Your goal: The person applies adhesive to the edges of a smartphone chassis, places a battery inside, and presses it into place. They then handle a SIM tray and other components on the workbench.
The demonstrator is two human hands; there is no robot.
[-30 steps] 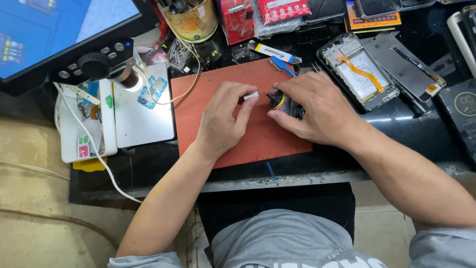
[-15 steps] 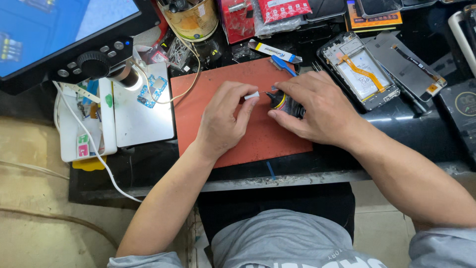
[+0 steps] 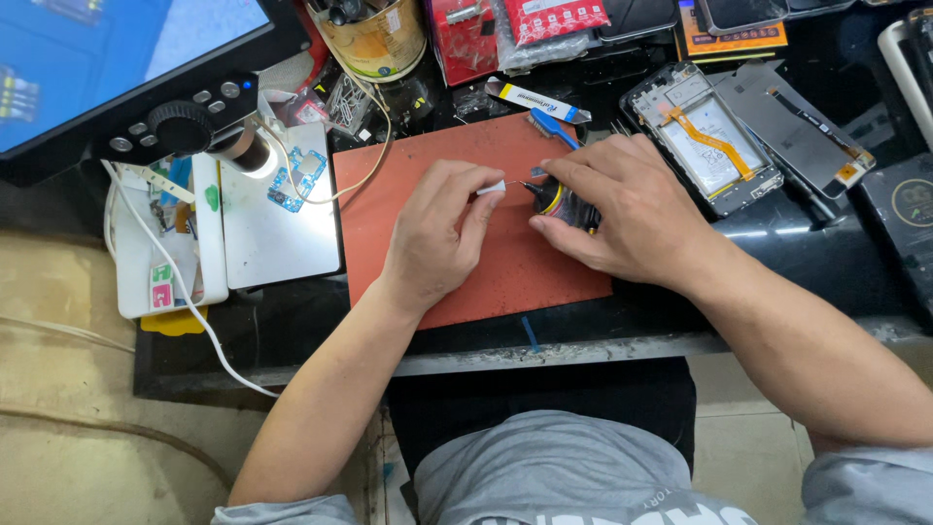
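Holding steady, nothing has shifted: the left hand (image 3: pixel 439 233) pinches a small white tool (image 3: pixel 492 188) over the red rubber mat (image 3: pixel 486 282). The right hand (image 3: pixel 627 219) keeps gripping a small black-and-yellow part (image 3: pixel 561 204), so fine work continues.

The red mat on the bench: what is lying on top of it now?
On the red mat rest the left hand, pinching a small white piece, and the right hand, gripping a dark round object with yellow trim. The hands cover whatever lies beneath them.

Mat (image 3: pixel 505 282) front free; parts (image 3: pixel 714 141) crowd rear, rt
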